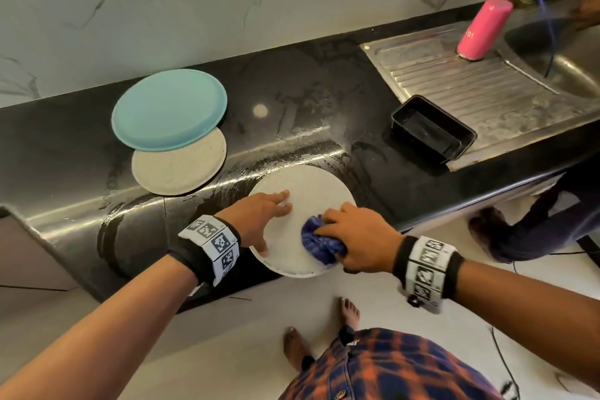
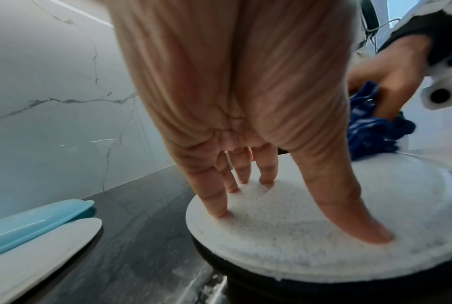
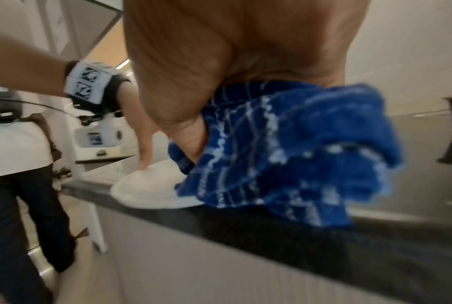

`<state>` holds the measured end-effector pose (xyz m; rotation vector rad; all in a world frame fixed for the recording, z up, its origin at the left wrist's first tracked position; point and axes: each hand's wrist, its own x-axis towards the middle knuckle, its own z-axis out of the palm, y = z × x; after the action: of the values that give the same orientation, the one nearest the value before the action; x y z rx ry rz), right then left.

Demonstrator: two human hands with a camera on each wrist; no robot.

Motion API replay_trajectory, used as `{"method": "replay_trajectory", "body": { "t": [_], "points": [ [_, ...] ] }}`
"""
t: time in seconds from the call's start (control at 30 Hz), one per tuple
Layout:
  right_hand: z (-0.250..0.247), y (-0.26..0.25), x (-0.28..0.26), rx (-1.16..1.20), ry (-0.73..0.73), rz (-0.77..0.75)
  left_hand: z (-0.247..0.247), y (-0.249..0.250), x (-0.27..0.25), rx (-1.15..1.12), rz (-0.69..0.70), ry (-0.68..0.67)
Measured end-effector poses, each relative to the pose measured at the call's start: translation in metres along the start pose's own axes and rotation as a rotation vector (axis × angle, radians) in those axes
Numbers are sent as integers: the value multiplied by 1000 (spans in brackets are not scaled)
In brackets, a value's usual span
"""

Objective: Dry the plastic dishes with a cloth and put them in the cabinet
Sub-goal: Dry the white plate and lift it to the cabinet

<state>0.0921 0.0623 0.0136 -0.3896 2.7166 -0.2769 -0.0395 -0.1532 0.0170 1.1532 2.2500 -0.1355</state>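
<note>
**Three plates on the desk, one under my cloth**

At the left of the head view, two plates sit overlapped on the black desk (image 1: 324, 81): one turquoise plate (image 1: 168, 109) lying partly on top of one speckled beige plate (image 1: 178, 169), both near the marble wall.

Lower centre is the third plate, a white speckled plate (image 1: 311, 185), upside down at the desk's front edge with part of it jutting past the edge. My left hand (image 1: 263, 214) presses down on it with fingers straight and spread, four fingertips (image 2: 219, 211) and the thumb planted on its base. Just right of that, my right hand (image 1: 357, 237) is curled tight round one bunched blue cloth (image 1: 319, 242), which touches the plate's lower right part.

Further right, one black rectangular container (image 1: 433, 131) stands at the corner of the steel draining board (image 1: 470, 84). In the upper right, one pink bottle (image 1: 483, 29) stands on that board beside the sink (image 1: 565, 55).
</note>
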Motion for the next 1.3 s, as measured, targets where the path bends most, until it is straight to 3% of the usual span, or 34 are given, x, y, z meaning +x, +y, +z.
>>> {"method": "replay_trajectory", "body": {
  "t": [0.1, 0.23, 0.5, 0.63, 0.87, 1.07, 1.17, 1.3],
  "points": [
    [-9, 19, -6, 31, 4, 103, 2, 2, 1, 0, -1, -1],
    [-29, 28, 36, 31, 132, 257, -1, 6, 3, 38, 2, -2],
    [-39, 27, 100, 105, 150, 153, -1, 8, 3, 28, -23, -7],
    [-25, 34, 81, 150, 203, 229, 0, 9, 2, 4, -46, -14],
    [14, 12, -11, 136, 195, 407, 1, 14, 5, 24, -71, -18],
    [9, 11, -10, 105, 203, 379, 2, 12, 0, 4, -57, -23],
    [-11, 33, 31, 127, 222, 320, -1, 15, -1, 1, -52, -11],
    [-48, 45, 104, 101, 114, 149, -3, 16, -1, -4, -42, -29]
  ]
}}
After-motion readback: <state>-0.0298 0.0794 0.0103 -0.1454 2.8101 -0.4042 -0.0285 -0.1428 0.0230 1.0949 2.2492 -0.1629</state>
